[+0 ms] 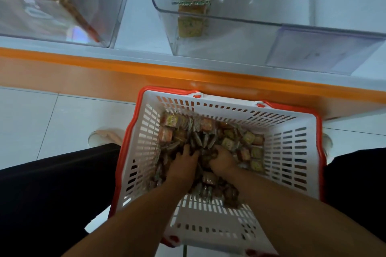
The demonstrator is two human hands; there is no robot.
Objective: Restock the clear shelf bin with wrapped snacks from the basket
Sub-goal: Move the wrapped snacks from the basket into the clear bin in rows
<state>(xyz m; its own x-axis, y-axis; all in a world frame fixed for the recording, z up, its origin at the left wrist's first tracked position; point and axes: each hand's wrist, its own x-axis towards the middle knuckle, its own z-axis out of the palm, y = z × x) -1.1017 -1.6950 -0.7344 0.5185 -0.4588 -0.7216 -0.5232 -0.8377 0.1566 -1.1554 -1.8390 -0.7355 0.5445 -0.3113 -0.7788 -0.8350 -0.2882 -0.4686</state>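
Observation:
A white slotted basket [292, 152] with a red rim stands on the floor below me, holding a heap of small wrapped snacks [229, 142]. Both hands reach down into the heap. My left hand [186, 160] digs its fingers into the snacks at the middle. Close beside it, my right hand [222, 159] curls its fingers around a bunch of them. Above, on the shelf, the clear shelf bin [271, 16] holds one row of wrapped snacks [196, 0] along its left side.
A second clear bin [62, 16] with other packets stands at the upper left. An orange shelf edge [104, 73] runs across just above the basket. Pale floor tiles [52, 121] lie to the left, and my dark trouser legs flank the basket.

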